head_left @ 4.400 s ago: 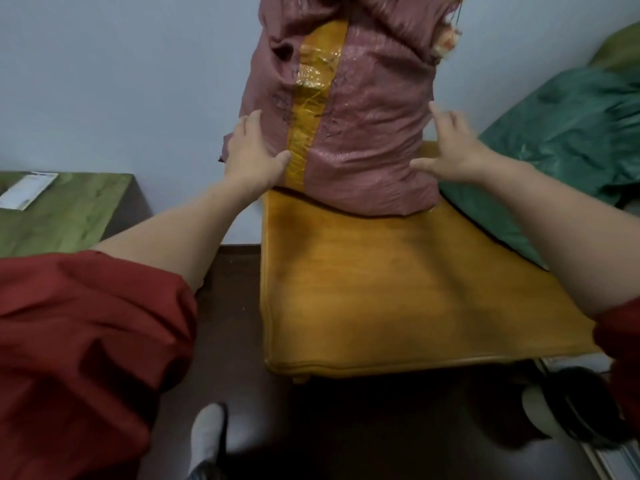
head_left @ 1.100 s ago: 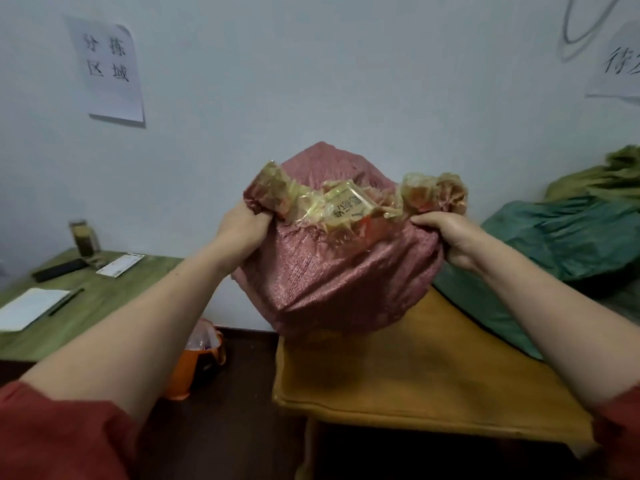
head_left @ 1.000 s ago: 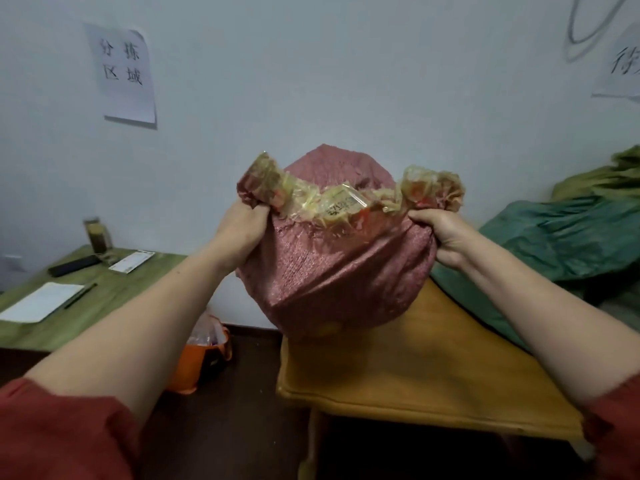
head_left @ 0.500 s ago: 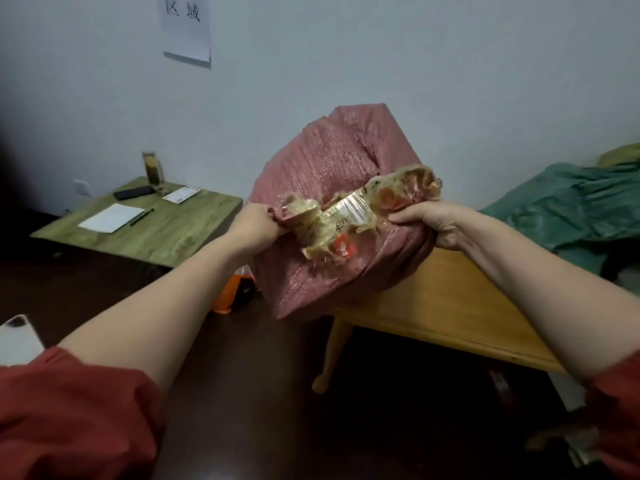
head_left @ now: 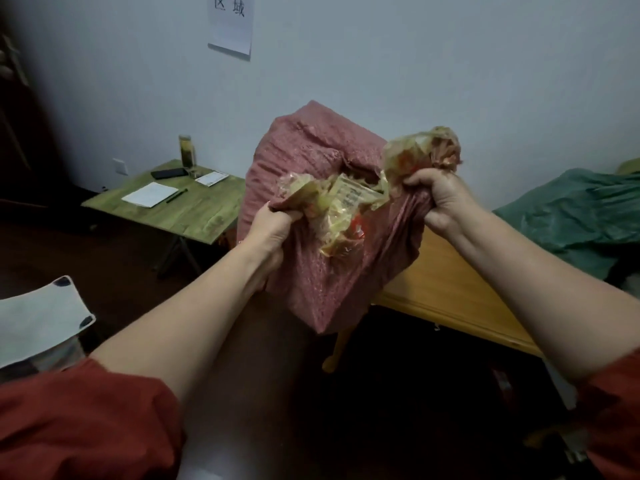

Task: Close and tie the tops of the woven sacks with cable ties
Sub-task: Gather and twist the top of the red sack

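Likely a sorting room: paper zone sign (head_left: 229,24) on the wall (head_left: 415,64), pink sack (head_left: 311,150), green sack (head_left: 571,209), paperwork table (head_left: 187,213).

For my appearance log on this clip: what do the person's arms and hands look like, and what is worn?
The left hand and right hand are bare: no gloves, and no watch, bracelet or ring is visible. Both forearms are uncovered. Loose rust-red fabric sleeves are bunched near the elbows: the left sleeve and the right sleeve, at the bottom corners.
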